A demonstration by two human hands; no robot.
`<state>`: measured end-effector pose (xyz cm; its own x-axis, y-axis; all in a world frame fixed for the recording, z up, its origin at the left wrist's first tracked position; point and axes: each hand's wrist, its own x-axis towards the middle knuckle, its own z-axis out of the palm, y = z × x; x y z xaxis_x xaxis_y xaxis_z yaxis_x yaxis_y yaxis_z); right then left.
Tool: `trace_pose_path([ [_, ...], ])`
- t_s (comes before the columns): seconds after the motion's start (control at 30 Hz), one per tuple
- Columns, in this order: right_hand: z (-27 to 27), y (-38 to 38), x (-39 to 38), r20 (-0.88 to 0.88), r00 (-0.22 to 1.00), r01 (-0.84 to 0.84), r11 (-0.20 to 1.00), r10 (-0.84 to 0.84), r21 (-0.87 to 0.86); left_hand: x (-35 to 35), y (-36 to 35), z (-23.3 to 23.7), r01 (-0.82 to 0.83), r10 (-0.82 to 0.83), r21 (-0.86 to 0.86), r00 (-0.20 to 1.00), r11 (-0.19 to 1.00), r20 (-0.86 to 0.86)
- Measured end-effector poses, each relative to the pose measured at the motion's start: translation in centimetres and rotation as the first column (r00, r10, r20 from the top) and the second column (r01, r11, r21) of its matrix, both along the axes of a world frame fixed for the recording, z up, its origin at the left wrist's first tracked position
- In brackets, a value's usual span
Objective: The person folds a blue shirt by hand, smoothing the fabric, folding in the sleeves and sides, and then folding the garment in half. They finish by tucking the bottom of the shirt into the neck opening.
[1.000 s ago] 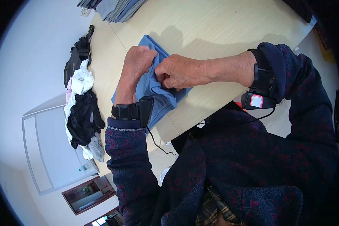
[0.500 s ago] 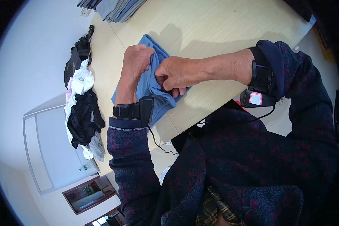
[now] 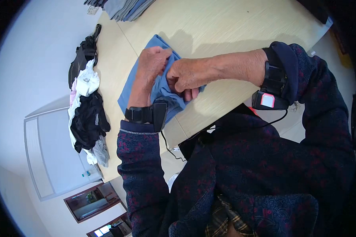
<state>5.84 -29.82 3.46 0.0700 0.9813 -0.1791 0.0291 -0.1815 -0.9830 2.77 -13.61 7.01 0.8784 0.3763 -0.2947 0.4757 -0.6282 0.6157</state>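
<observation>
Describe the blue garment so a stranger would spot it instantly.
Find the pale table, then the left hand and right hand over it. Beneath them lies the blue garment. Unlike the folded stack and the mixed clothes heap, it lies alone, touched by both hands.

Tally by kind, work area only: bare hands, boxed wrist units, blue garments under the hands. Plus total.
Hands: 2 (left hand, right hand)
Wrist units: 2 (left unit, right unit)
Blue garment: 1
Total: 5
</observation>
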Motion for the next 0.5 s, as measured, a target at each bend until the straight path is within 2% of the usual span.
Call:
trace_pose_path([
  [0.07, 1.4, -1.1, 0.6, 0.069, 0.996, -0.062, 0.998, 0.063, -0.012, -0.4, 0.0, 0.0, -0.043, 0.045, -0.07, 0.999, 0.997, 0.028],
  [0.17, 2.3, -1.7, 2.6, 0.179, 0.984, -0.001, 0.998, 0.012, -0.061, -2.1, 0.1, 0.1, -0.109, 0.127, -0.168, 0.986, 0.98, 0.106],
  [0.2, 2.0, -1.7, 3.2, 0.161, 0.982, 0.096, 0.995, -0.098, 0.02, -3.0, 0.1, 0.4, -0.126, 0.155, -0.197, 0.978, 0.972, 0.139],
  [0.27, 1.4, -1.6, 4.7, 0.101, 0.946, 0.288, 0.941, -0.309, 0.178, -4.8, -0.2, 0.9, -0.104, 0.136, -0.159, 0.968, 0.982, 0.209],
  [0.37, 1.2, -1.2, 5.5, 0.06, 0.885, 0.438, 0.869, -0.462, 0.228, -7.6, -1.2, 1.0, -0.081, 0.098, -0.072, 0.954, 0.994, 0.285],
  [0.5, 0.7, -1.0, 5.4, 0.13, 0.875, 0.434, 0.875, -0.466, 0.216, -11.0, -4.8, 0.1, -0.003, -0.043, 0.12, 0.925, 0.993, 0.377],
])
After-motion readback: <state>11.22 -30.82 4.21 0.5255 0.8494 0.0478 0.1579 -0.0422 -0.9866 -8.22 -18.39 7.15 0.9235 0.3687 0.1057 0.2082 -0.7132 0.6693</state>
